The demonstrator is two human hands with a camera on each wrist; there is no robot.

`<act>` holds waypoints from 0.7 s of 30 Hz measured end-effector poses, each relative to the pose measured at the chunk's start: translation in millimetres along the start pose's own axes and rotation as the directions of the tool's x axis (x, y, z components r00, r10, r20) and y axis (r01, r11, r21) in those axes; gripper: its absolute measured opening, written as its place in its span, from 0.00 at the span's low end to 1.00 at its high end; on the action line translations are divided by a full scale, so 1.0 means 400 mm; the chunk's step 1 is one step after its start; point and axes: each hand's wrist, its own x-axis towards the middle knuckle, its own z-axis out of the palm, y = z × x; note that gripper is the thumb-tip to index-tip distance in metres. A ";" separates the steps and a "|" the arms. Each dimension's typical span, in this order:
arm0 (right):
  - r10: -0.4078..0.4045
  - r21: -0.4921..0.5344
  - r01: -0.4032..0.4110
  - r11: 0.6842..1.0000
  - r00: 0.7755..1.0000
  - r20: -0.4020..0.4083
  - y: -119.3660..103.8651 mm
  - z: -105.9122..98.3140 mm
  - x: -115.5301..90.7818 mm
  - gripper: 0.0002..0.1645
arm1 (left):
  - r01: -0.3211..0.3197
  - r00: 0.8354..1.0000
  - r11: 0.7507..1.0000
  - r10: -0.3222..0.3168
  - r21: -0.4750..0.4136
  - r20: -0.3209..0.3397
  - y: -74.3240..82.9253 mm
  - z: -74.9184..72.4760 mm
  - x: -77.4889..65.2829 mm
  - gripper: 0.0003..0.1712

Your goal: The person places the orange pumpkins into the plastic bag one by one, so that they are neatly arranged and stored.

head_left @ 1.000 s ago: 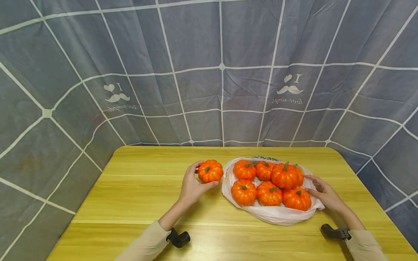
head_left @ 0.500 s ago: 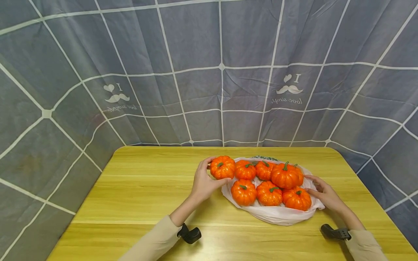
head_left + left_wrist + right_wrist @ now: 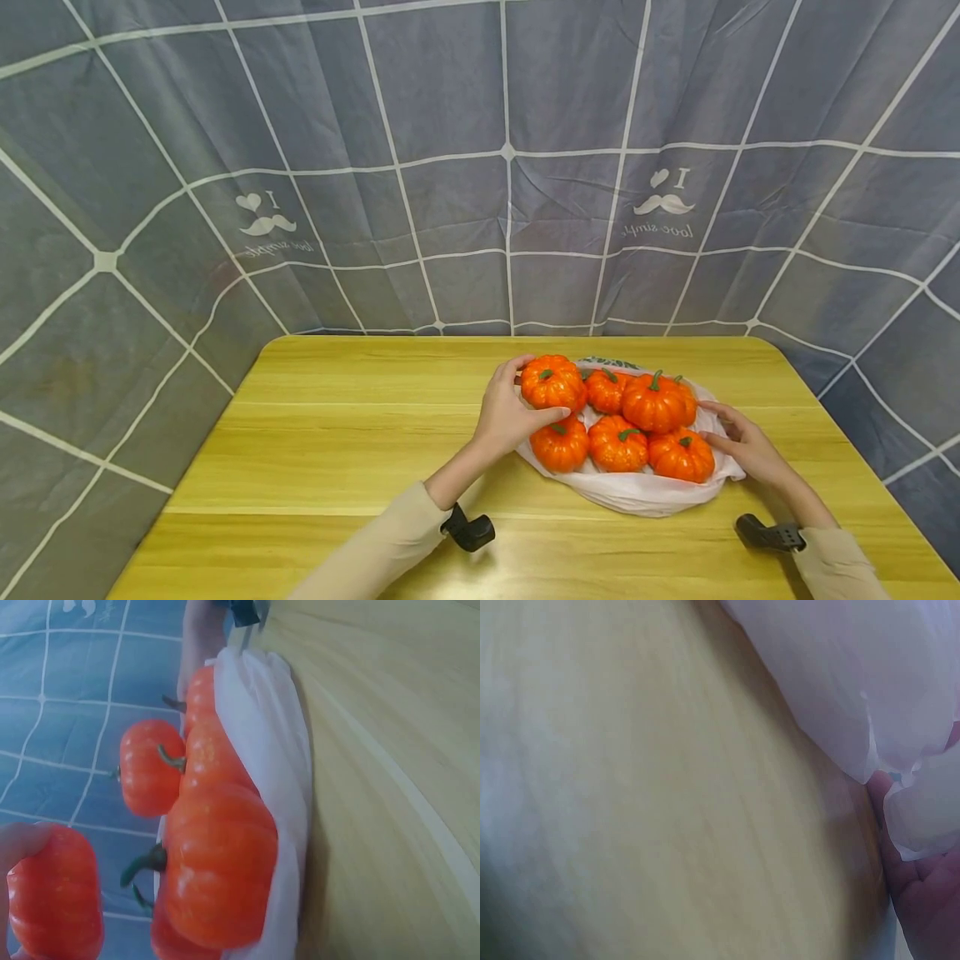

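My left hand (image 3: 504,418) grips a small orange pumpkin (image 3: 552,385) with a green stem, fingers behind it and thumb in front. It is above the left end of a white plastic bag (image 3: 637,495), partly covering the pumpkins beneath. Several similar pumpkins (image 3: 618,446) sit on the spread bag, one raised on others at the right. In the left wrist view the held pumpkin (image 3: 56,896) is apart from the rest. My right hand (image 3: 753,450) rests at the bag's right edge, thumb and forefinger spread. The right wrist view shows plastic partly hiding that hand (image 3: 930,900).
A yellow wood-grain table (image 3: 337,442) lies under everything. Behind and at both sides hangs a grey curtain (image 3: 450,208) with white grid lines. A black strap device (image 3: 468,529) is on the left wrist, another device (image 3: 768,533) on the right.
My left hand has carried the pumpkin rightward, from beside the bag to over its left end. My right hand has stayed at the bag's right edge.
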 end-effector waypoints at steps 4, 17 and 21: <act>-0.010 -0.015 0.010 1.000 1.000 -0.009 0.002 0.000 0.001 0.27 | 0.001 1.000 1.000 -0.001 0.013 0.021 0.016 0.024 0.006 0.47; -0.036 0.056 0.036 0.998 0.999 -0.009 0.003 0.000 -0.001 0.27 | 0.006 0.995 0.996 -0.014 0.083 0.095 0.055 0.098 0.014 0.46; -0.031 0.051 0.031 0.998 1.000 -0.007 0.001 0.000 -0.002 0.28 | 0.007 0.992 0.993 -0.022 0.120 0.126 0.058 0.113 0.016 0.46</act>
